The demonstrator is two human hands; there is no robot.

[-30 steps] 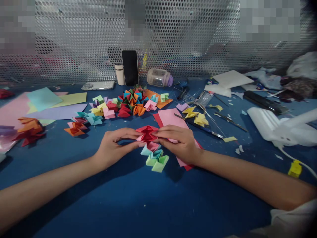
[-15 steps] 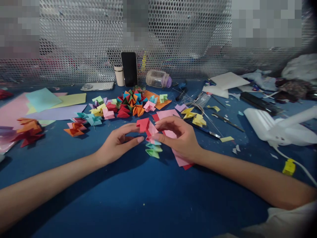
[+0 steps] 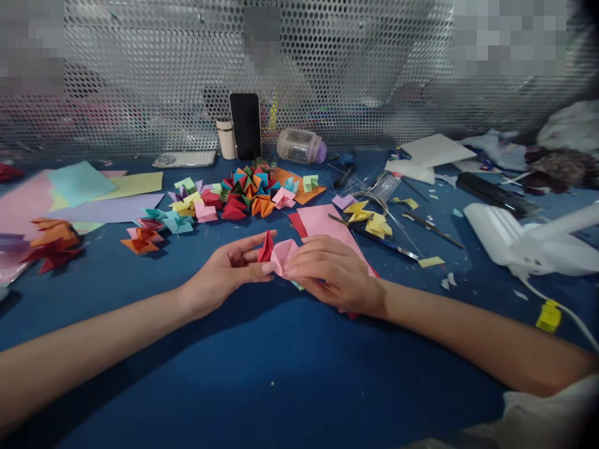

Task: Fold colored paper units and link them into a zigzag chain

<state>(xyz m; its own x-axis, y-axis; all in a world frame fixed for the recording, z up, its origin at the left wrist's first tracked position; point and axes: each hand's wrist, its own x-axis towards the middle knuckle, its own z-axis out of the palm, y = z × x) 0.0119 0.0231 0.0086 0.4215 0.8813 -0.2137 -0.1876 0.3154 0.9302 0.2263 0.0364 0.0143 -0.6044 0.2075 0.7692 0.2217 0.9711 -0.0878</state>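
The left hand (image 3: 222, 268) and right hand (image 3: 339, 274) were bare, as were the slim forearms (image 3: 116, 340) behind them, while a loose, creased sleeve (image 3: 555, 411), pale grey or perhaps white in the blurred corner, bunched near the right elbow (image 3: 573, 377).

Folded paper (image 3: 283, 254) (matt); metal screen (image 3: 154, 75)

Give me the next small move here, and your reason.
Perhaps ease the right hand back slightly while the left hand steadies the red piece: the right hand covers part of the pink piece and leaves only a pale green sliver showing below.
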